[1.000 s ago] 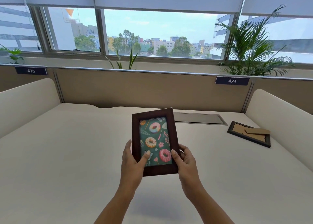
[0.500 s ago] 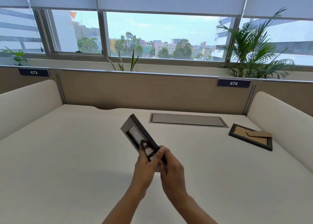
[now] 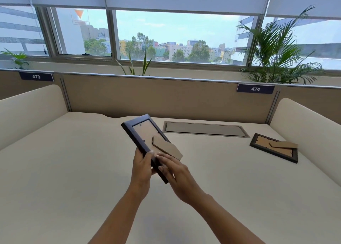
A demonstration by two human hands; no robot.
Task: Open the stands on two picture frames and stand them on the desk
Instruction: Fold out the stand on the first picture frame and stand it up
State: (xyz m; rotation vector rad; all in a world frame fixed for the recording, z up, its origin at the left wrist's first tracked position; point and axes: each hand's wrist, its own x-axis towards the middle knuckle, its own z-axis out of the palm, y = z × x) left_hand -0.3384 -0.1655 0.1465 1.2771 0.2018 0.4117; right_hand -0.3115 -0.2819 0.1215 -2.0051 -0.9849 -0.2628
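Observation:
A dark wooden picture frame point(image 3: 140, 133) is held above the desk point(image 3: 64, 169) with its brown cardboard back facing me. Its cardboard stand point(image 3: 168, 149) sticks out a little from the back. My left hand point(image 3: 141, 167) grips the frame's lower left edge. My right hand point(image 3: 177, 177) holds the lower right part, fingertips at the foot of the stand. A second dark frame point(image 3: 273, 149) lies face down at the right of the desk, its stand point(image 3: 284, 144) slightly raised.
A grey cable hatch point(image 3: 205, 129) is set into the desk behind the held frame. Cream padded dividers point(image 3: 27, 110) rise at both sides, a beige partition point(image 3: 166, 99) at the back. Plants stand on the sill beyond.
The frame has been turned over: its doughnut picture faced me a second ago, now its cardboard back and stand face me. Both hands shifted to its lower edge.

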